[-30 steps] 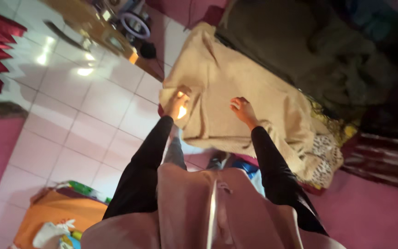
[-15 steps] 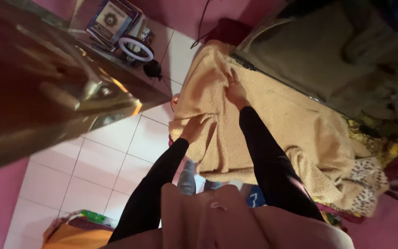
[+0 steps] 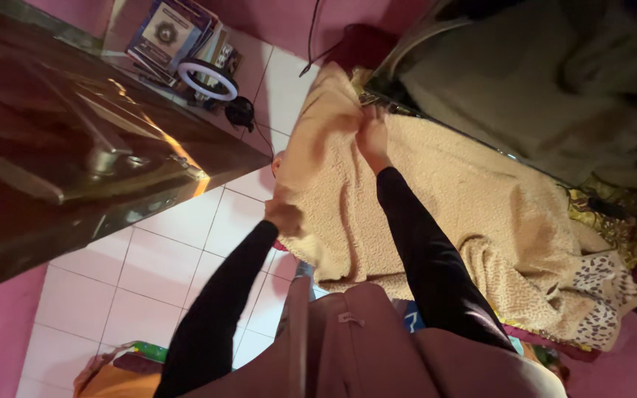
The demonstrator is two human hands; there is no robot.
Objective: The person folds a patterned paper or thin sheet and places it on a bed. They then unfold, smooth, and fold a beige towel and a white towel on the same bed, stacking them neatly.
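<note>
Beige fleecy blanket (image 3: pixel 436 199), spread wide across the middle of the view, draped over a low piece of furniture with its near edge hanging toward the person; folds bunched along the left border; a leopard-print patch (image 3: pixel 591 295) at the lower right end. Left hand (image 3: pixel 283 217) clenched on the blanket's left edge, cloth gathered in the fist, just over the white tiled floor (image 3: pixel 156 273); black sleeve (image 3: pixel 215 317) running down from it. Right hand (image 3: pixel 372 136) closed on the far upper edge of the blanket, pinching a raised fold, beside the dark olive upholstery (image 3: pixel 525 96) behind; black sleeve reaching back along the cloth. Mauve garment (image 3: pixel 363 346) filling the bottom of the view, between the two arms. Beyond the blanket, to the left: a shiny brown cabinet top (image 3: pixel 75 147) with a metal handle; a white ring light (image 3: pixel 208 77) and a stack of boxes (image 3: pixel 171 29) against the pink wall (image 3: pixel 282 22); a small black round object near the ring light, kind unclear. Orange cloth (image 3: pixel 119 379) at the lower left on the tiles; yellow patterned fabric (image 3: pixel 628 228) at the right, partly under the blanket.
</note>
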